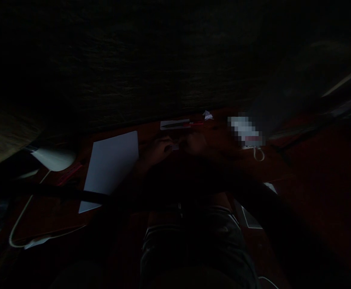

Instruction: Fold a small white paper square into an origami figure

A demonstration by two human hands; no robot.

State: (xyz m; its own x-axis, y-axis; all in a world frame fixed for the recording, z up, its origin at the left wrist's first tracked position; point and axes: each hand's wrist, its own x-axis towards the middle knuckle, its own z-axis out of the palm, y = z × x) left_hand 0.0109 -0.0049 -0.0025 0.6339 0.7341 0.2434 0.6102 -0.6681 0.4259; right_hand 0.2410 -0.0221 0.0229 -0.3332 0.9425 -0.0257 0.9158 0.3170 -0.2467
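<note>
The scene is very dark. Near the middle of the head view, my left hand (160,147) and my right hand (195,142) come close together. Both have their fingers closed around the ends of a small pale piece of paper (175,147). Just beyond them lies a white paper strip (165,125), with a red-handled tool (196,123) whose dark, narrow blade rests across it. A small crumpled or folded white paper (207,116) sits farther right. Left of my left hand, a large white sheet (115,160) lies flat, partly covered by the dark forearm.
At the right is a blurred-out pale item (245,130) with a white cord loop (259,154). A white cone-shaped object (55,159) with a cable (20,216) stands left, beside a red item (70,174). A dark wall (151,60) rises behind the reddish table (223,160).
</note>
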